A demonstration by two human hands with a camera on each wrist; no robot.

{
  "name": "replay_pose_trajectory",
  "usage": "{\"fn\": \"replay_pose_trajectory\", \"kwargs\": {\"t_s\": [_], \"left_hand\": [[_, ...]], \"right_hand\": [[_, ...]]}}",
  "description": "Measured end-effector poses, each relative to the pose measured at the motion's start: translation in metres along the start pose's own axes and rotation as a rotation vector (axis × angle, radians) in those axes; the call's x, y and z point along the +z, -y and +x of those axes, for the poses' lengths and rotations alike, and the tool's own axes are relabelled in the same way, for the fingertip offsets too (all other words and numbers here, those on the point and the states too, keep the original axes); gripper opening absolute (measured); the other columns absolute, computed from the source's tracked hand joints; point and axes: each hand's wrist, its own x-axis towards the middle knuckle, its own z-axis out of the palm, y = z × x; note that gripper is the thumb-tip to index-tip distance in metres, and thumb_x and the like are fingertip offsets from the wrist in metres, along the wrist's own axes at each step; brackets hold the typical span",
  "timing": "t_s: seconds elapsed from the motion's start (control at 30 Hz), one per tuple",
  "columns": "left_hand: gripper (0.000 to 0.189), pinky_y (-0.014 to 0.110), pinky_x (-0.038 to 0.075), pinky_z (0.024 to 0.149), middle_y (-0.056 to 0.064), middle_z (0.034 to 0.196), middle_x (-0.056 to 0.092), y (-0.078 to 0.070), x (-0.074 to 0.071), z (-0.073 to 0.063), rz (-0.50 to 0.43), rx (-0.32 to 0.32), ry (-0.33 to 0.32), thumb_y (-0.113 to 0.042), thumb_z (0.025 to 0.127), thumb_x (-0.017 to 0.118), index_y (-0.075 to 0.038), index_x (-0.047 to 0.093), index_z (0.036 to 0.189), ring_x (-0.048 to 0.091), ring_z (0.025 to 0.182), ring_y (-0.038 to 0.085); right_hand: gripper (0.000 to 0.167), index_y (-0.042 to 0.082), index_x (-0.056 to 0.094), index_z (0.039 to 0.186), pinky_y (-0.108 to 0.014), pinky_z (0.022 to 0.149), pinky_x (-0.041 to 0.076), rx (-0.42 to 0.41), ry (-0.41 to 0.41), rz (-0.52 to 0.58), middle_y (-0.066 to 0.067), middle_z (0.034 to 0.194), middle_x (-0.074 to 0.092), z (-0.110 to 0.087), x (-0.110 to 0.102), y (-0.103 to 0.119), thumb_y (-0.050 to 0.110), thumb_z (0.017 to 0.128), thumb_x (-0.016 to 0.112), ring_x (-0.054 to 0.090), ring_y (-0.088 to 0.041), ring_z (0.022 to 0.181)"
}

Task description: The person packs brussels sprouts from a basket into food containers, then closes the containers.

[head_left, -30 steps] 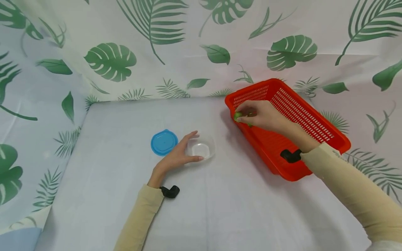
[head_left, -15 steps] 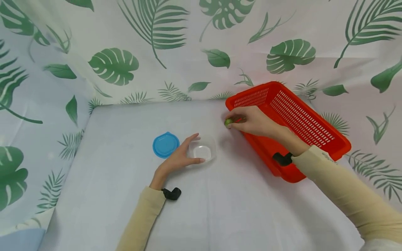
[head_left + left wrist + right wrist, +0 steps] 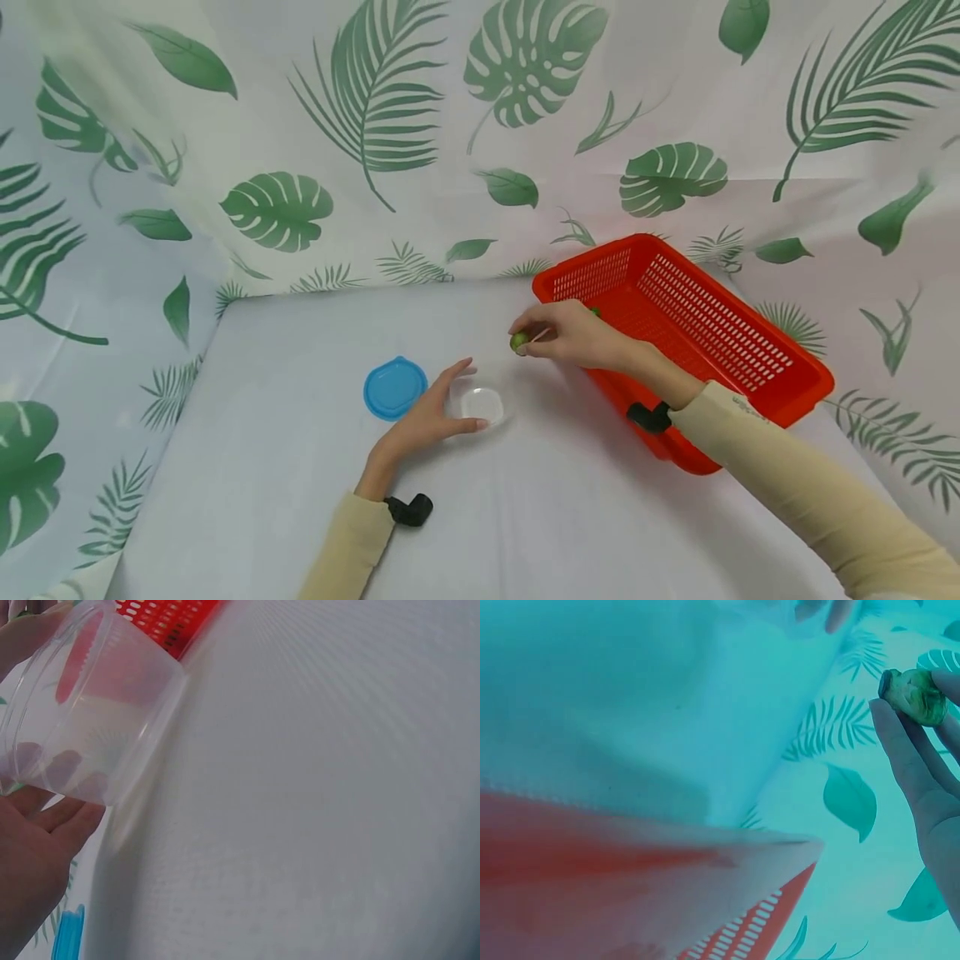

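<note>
The little green thing (image 3: 520, 341) is up in the air between the red basket (image 3: 812, 382) and the clear cup (image 3: 482, 406). My right hand (image 3: 576, 335) pinches it with just the fingertips. It looks round and lumpy, so I think it could pop out if I squeeze wrong, then roll away on the table (image 3: 247, 475). My left hand (image 3: 422, 418) holds the cup, thumb on one side and fingers on the other. The cup looks light, so one bump might tip it. The blue lid (image 3: 395, 388) is just beside that hand, so my knuckles could push it.
</note>
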Motion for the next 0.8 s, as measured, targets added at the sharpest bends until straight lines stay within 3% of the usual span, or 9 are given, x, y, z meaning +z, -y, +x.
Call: {"fn": "replay_pose_trajectory", "kwargs": {"t_s": [0.17,0.4,0.8], "left_hand": [[0.1,0.061,0.028,0.121,-0.002,0.164,0.037,-0.001,0.001,-0.006,-0.036,-0.002,0.005,-0.043,0.086,0.083,-0.025,0.023,0.165,0.027,0.154,0.027],[0.099,0.062,0.027,0.12,-0.002,0.167,0.031,0.0,0.002,-0.003,-0.058,0.007,0.014,-0.045,0.087,0.081,-0.028,0.022,0.165,0.025,0.155,0.027],[0.099,0.061,0.03,0.119,-0.006,0.163,0.038,0.0,-0.001,-0.002,-0.054,-0.02,0.021,-0.046,0.087,0.081,-0.031,0.021,0.165,0.029,0.153,0.026]], "right_hand": [[0.026,0.007,0.074,0.117,-0.037,0.091,0.06,-0.005,0.041,-0.002,-0.002,0.104,0.075,0.002,0.008,0.003,0.009,0.092,0.078,0.074,-0.019,0.1],[0.025,0.003,0.074,0.117,-0.033,0.088,0.06,-0.042,0.065,-0.046,-0.005,0.106,0.076,0.005,0.011,0.005,0.008,0.093,0.076,0.075,-0.021,0.099],[0.025,0.001,0.074,0.117,-0.033,0.089,0.06,0.003,0.137,-0.054,-0.006,0.106,0.078,0.02,0.035,-0.003,0.007,0.092,0.076,0.075,-0.02,0.1]]}}
